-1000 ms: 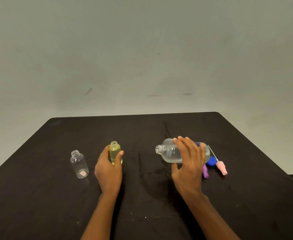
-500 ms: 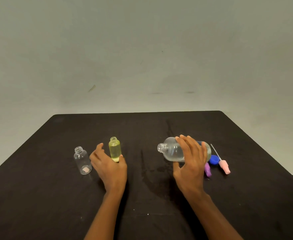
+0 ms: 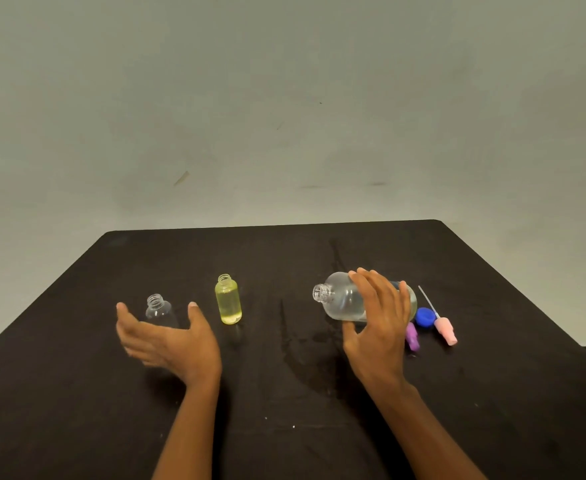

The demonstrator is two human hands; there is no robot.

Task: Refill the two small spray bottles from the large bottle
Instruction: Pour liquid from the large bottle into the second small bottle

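Note:
A small clear bottle (image 3: 158,308) stands uncapped at the left of the black table (image 3: 284,254). My left hand (image 3: 167,339) is spread open just in front of it, thumb and fingers on either side, not touching it. A second small bottle (image 3: 228,299), filled with yellow liquid and uncapped, stands upright to the right. My right hand (image 3: 378,323) grips the large clear bottle (image 3: 340,297), which is tipped on its side above the table with its open neck pointing left.
Behind my right hand lie a blue cap (image 3: 424,317), a purple spray head (image 3: 412,336) and a pink spray head (image 3: 445,329) with its thin tube. A wet streak (image 3: 295,341) darkens the table's middle. A plain wall rises behind.
My left hand let go of the yellow-filled bottle and moved left to the clear small bottle, fingers spread. The right hand keeps the large bottle tipped in the same place.

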